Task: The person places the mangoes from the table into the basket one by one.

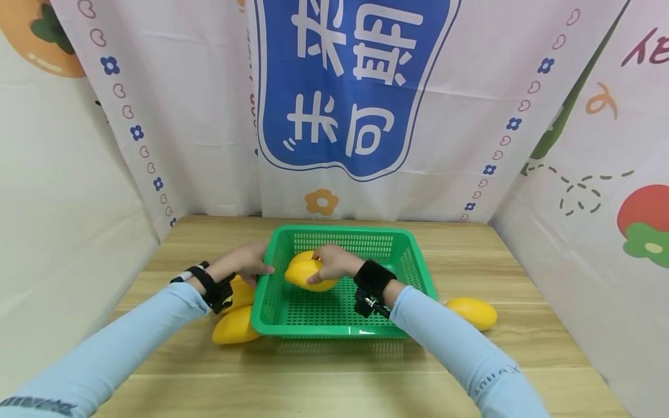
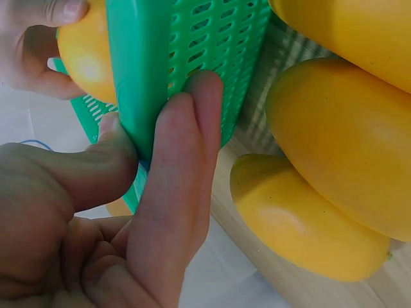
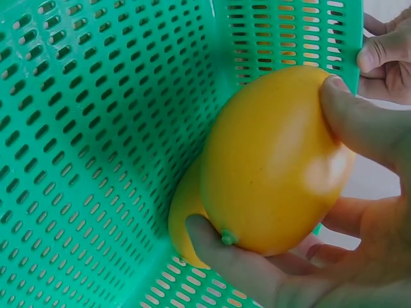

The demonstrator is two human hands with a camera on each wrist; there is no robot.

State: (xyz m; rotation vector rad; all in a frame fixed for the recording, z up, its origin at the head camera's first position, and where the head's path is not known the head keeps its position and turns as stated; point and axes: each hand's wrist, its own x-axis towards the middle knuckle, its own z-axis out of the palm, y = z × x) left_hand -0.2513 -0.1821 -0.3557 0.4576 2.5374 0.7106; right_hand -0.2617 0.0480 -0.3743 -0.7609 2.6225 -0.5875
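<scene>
A green slotted basket (image 1: 340,332) stands mid-table. My left hand (image 1: 261,267) pinches its left wall; in the left wrist view the thumb and fingers of this hand (image 2: 154,109) clamp the green wall (image 2: 160,45). My right hand (image 1: 323,268) grips a yellow mango (image 1: 305,278) inside the basket, just above its floor. In the right wrist view my right hand (image 3: 292,192) wraps that mango (image 3: 270,160), stem end down. A second mango (image 3: 182,221) lies behind it in the basket (image 3: 96,128).
Outside the basket's left wall lie yellow mangoes (image 1: 235,328) (image 1: 241,296), seen close in the left wrist view (image 2: 302,224) (image 2: 340,141) (image 2: 359,32). One more mango (image 1: 473,312) lies on the wooden table (image 1: 334,377) right of the basket. Printed cloth walls enclose the table.
</scene>
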